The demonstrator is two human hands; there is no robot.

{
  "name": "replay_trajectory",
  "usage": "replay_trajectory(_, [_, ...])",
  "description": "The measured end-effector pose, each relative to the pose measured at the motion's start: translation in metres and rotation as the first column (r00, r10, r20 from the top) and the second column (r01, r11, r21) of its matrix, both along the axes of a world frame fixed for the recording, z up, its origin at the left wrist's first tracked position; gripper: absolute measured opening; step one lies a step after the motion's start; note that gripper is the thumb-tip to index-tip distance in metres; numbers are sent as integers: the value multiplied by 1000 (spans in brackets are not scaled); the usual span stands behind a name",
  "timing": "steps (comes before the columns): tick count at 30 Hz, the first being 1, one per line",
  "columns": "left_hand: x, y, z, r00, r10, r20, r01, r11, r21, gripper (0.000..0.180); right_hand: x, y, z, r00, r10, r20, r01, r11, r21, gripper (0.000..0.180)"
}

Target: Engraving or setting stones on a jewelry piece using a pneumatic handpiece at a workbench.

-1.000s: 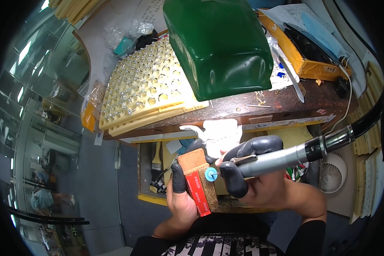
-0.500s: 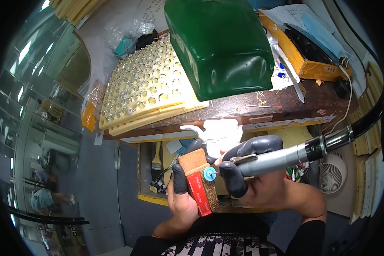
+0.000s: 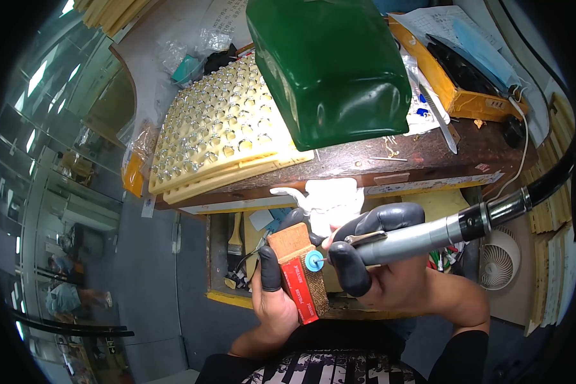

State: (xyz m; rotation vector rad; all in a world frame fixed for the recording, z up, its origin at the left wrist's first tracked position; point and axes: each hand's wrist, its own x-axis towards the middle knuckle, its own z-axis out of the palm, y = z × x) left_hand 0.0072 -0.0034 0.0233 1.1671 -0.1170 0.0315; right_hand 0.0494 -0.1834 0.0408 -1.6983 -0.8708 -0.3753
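Orange packet [image 3: 133,176]: lies at the left end, just beside the cream tray [image 3: 272,157].
Cream tray: many round glossy pieces sit in rows across it; it rests on the dark wooden table [image 3: 486,144].
Brush [image 3: 235,237]: in the open drawer [image 3: 227,301] below the table, bristles toward the person.
Left hand [image 3: 276,307]: fingers clasped around the red block, black covers on the thumb and at least one other finger; the thumb presses along its left side.
Red block [image 3: 299,291]: held up above the drawer, in front of the person's chest; its long axis slants from upper left to lower right, the bare orange-brown end pointing away toward the table, the red-faced end toward the person.
Blue disc [image 3: 314,261]: on the handpiece's tip, over the block's coarse brown side; whether they touch cannot be told.
Green casing [image 3: 333,83]: large and glossy, overlapping the tray in view.
Right hand [image 3: 393,281]: fingers, some in black covers, wrapped around the silver handpiece [image 3: 416,242].
Silver handpiece: long axis rises gently rightward; its tip points left and slightly down, its rear runs into a black cable [image 3: 550,182].
Fan [image 3: 499,259]: white and round, right of the drawer.
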Motion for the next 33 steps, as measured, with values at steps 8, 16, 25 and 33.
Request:
replay_trajectory(8, [1, -4, 3, 1000, -12, -2, 12, 998, -62, 59, 0, 0, -3, 1000, 15, -3, -15, 1000, 5, 15])
replay_trajectory(16, [0, -1, -2, 1000, 0, -11, 0, 999, -41, 60, -2, -1, -6, 998, 49, -43, -46, 998, 53, 19])
replay_trajectory(25, [-2, -4, -2, 999, 43, 18, -43, 999, 3, 60, 0, 0, -5, 1000, 21, -19, -21, 1000, 11, 15])
replay_trajectory(33, [-4, -5, 3, 997, 56, -62, -57, 998, -16, 60, 0, -2, -2, 999, 21, 26, -20, 999, -35, 17])
